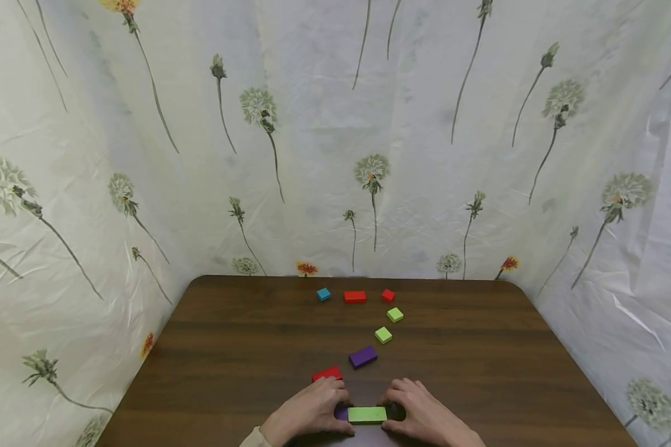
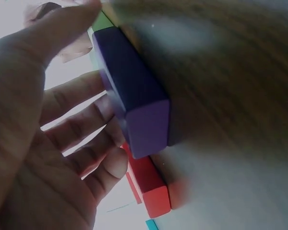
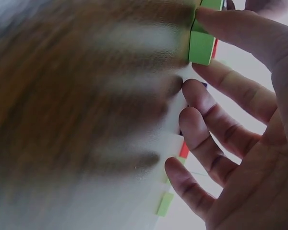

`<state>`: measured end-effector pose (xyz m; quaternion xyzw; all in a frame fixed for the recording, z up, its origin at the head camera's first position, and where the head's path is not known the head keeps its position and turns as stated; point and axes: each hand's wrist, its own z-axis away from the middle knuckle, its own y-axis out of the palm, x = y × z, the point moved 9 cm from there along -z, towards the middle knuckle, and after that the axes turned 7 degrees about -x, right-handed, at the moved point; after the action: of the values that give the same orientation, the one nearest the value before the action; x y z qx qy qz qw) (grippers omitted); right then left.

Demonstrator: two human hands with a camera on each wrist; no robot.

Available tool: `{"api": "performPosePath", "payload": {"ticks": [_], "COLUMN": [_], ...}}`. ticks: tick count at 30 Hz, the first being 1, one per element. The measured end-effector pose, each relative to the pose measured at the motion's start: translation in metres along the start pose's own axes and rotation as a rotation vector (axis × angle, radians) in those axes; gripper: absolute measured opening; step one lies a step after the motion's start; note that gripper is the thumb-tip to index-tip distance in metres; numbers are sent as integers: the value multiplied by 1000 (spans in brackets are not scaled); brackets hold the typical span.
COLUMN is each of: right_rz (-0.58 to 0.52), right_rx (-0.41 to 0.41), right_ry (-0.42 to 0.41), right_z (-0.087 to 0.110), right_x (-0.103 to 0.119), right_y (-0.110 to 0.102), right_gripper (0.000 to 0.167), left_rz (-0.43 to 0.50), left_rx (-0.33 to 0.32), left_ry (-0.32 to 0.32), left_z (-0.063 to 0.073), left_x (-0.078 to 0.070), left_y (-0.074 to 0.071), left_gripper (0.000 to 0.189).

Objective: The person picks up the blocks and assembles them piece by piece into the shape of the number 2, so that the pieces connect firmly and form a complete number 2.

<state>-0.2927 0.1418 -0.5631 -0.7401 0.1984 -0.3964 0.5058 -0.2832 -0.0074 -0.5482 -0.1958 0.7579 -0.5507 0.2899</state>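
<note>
A long light-green block [image 1: 367, 415] lies on the table near its front, between the two hands. Its left end meets a purple block [image 2: 134, 72], mostly hidden by the left hand in the head view. My left hand [image 1: 313, 406] holds the purple block, thumb at the near side and fingers at the far side. On the other side, my right hand [image 1: 425, 413] pinches the green block's right end between thumb and index finger; the other fingers are spread and loosely bent in the right wrist view. A red block [image 1: 327, 374] lies just beyond the left fingers.
Farther back lie a second purple block [image 1: 363, 357], two small green blocks [image 1: 383, 335], a red block [image 1: 355, 297], a small red block [image 1: 388, 295] and a small blue block [image 1: 324, 294]. A flower-patterned curtain [image 1: 313, 155] hangs behind the dark wooden table [image 1: 229, 360].
</note>
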Motion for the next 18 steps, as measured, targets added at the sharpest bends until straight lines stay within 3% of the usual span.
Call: {"api": "performPosePath", "payload": {"ticks": [5, 13, 18], "right_rz": [-13, -16, -19], "right_rx": [21, 25, 23], "right_ry": [20, 13, 16], "right_z": [0, -1, -1], "right_x": [-2, -2, -2], "right_y": [1, 0, 0], "right_gripper": [30, 35, 39], "left_rz": [25, 69, 89], "left_rx": [-18, 47, 47], "left_ry": [13, -46, -55], "left_z": [0, -2, -1], "left_x": [-2, 3, 4], "left_y": [-2, 3, 3], "left_gripper": [44, 47, 47]}}
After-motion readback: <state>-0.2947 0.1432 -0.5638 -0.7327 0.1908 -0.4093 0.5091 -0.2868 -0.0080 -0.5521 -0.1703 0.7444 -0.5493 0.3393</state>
